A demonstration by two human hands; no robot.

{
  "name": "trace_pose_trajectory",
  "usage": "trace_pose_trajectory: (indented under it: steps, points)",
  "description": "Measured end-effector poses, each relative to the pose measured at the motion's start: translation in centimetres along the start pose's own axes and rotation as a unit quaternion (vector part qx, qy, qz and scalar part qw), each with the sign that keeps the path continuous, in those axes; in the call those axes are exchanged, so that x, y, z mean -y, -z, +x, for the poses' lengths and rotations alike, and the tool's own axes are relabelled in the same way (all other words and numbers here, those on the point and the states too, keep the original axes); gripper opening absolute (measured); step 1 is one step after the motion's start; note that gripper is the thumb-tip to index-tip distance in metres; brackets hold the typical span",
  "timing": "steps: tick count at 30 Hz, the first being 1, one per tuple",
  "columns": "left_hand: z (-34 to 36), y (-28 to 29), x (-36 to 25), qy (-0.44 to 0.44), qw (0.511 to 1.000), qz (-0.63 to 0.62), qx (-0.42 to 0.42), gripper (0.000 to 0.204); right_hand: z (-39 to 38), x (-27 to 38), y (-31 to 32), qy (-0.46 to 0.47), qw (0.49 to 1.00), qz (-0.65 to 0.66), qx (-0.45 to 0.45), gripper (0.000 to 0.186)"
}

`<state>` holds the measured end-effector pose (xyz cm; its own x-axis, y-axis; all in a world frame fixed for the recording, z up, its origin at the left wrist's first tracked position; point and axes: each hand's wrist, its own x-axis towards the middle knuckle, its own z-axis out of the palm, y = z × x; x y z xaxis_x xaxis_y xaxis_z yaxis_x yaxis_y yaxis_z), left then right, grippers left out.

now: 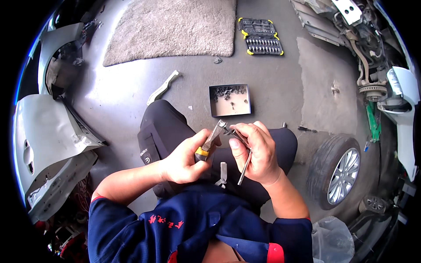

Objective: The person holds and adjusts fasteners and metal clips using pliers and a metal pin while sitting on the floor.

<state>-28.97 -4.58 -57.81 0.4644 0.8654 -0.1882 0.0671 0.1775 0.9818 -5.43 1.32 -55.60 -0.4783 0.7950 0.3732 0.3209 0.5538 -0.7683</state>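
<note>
Left hand wrapped round a metal tool with yellow-and-black handle, lower end hidden in the fist. Right hand pinches a slim metal implement, partly covered by fingers, kind unclear. Small dark piece between the two tools, above the lap; which one grips it, cannot tell. Open box on floor beyond, dark bits heaped at its far side, too small to identify. Wheel at right; clear plastic bag below it, partly behind the sleeve
</note>
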Motion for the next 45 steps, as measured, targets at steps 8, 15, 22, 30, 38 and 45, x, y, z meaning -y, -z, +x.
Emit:
trace_pose_trajectory:
  steps: [8, 15, 22, 30, 38, 45]
  points:
    - [-0.6, -2.1, -1.2, 0.026, 0.997, -0.044, -0.056, 0.047, 0.3, 0.9, -0.1, 0.102, 0.982, -0.155, -0.039, 0.029]
    - [-1.3, -2.6, -1.5, 0.019, 0.993, 0.059, -0.102, 0.046, 0.4, 0.9, -0.2, 0.08, 0.977, -0.193, -0.035, 0.021]
    - [-1.7, -1.0, 0.3, -0.076, 0.982, 0.16, -0.059, 0.054, -2.3, -0.1, -1.2, -0.354, 0.603, 0.701, 0.14, 0.045]
    - [0.2, 1.6, 0.9, -0.251, 0.946, 0.195, 0.071, 0.045, -7.2, 2.3, -4.7, -0.246, 0.237, 0.915, 0.217, 0.057]
    - [-2.2, -1.1, 0.8, 0.007, 1.0, -0.004, 0.005, 0.046, -3.7, 1.9, -1.4, -0.106, 0.986, 0.126, 0.017, 0.02]
    - [-1.9, -2.1, -0.6, 0.033, 0.999, 0.007, -0.016, 0.046, -1.9, 1.8, -1.1, 0.029, 0.995, -0.096, -0.014, 0.014]
